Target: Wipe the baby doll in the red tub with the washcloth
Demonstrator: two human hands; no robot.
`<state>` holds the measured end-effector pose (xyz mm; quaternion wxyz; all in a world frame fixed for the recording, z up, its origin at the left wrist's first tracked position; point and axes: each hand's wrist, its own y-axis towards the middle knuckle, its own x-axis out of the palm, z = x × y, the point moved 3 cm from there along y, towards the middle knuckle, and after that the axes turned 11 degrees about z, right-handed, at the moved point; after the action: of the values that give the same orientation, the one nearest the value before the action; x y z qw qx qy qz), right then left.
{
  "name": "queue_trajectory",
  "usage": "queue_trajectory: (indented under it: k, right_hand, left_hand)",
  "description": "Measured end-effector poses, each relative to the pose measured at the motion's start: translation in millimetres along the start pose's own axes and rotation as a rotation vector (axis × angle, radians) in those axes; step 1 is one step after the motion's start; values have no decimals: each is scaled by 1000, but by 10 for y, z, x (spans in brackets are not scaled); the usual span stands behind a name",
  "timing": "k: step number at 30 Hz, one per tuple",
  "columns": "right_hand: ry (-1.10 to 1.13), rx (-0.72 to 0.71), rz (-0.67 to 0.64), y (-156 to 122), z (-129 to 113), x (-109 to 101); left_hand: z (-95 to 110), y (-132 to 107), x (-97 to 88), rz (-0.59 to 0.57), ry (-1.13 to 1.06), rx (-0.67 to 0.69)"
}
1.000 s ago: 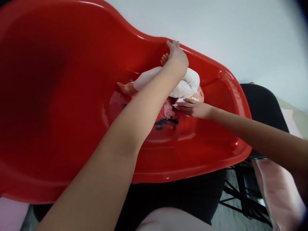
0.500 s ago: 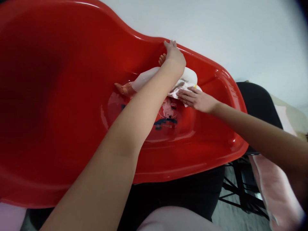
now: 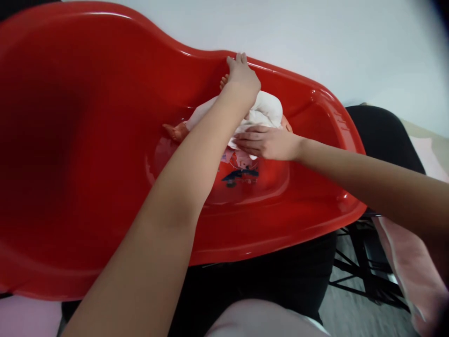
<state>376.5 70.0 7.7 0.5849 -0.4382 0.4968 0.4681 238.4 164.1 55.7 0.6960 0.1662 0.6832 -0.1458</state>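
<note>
A baby doll (image 3: 269, 104) in white clothing lies inside a red baby bath (image 3: 266, 222), partly hidden by my arms. One small bare foot (image 3: 175, 132) sticks out on its left side, and tiny digits (image 3: 223, 82) show beside my left wrist. My left hand (image 3: 244, 77) reaches over the doll, palm hidden, with fingers stretched and apart against the bath's far rim. My right hand (image 3: 268, 142) lies flat, fingers extended, on the white fabric at the doll's near side. Another bit of the doll (image 3: 286, 122) shows just beyond my right wrist.
A printed picture (image 3: 242, 174) marks the bath's floor. Black chair (image 3: 384, 135) and pink cloth (image 3: 410, 267) are at the right. Another pink cloth (image 3: 30, 316) lies at lower left. A pale wall (image 3: 298, 37) stands behind the bath.
My right hand has slid left along the doll's white fabric, uncovering a bit of the doll on the right. My left hand appears slightly further left, as the view has shifted too.
</note>
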Motion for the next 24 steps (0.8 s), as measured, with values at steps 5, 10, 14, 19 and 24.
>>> queue_trajectory:
  k: [5, 10, 14, 19, 24]
  right_hand:
    - [-69, 33, 59, 71, 167, 163]
    - [-59, 139, 41, -723, 263, 400]
    - [-15, 152, -48, -1203, 209, 499]
    - [36, 86, -59, -978, 38, 290]
    - [-46, -59, -22, -150, -165, -32]
  left_hand:
    - [-23, -50, -1, 42, -32, -1]
    - [-23, 10, 38, 24, -154, -44]
    - [-34, 49, 80, 45, -373, -116]
    - [-13, 22, 59, 13, -192, -72]
    - [3, -30, 3, -7, -64, -59]
